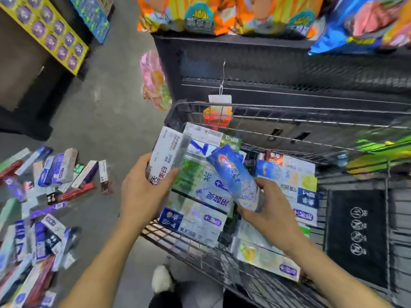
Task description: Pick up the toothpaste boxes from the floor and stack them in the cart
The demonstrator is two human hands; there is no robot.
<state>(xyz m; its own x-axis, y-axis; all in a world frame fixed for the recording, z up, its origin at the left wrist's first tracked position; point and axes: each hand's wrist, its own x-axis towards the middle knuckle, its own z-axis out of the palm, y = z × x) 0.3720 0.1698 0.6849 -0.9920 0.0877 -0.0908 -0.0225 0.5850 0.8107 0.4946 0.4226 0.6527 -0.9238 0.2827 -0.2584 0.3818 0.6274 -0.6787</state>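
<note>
A wire shopping cart (255, 112) stands in front of me with several toothpaste boxes (200, 221) stacked flat inside it. My left hand (142, 192) grips a white toothpaste box (166, 152) over the cart's left side. My right hand (273, 214) holds a blue toothpaste box (233, 172) by its near end, tilted above the stacked boxes. A pile of several loose toothpaste boxes (44, 196) lies on the grey floor at the left.
A dark shelf unit (266, 70) stands behind the cart, with snack bags (200, 14) on top. A yellow display box (55, 34) sits at the upper left. A black mat (355, 236) lies on the right. My shoe (162, 278) is near the cart's front.
</note>
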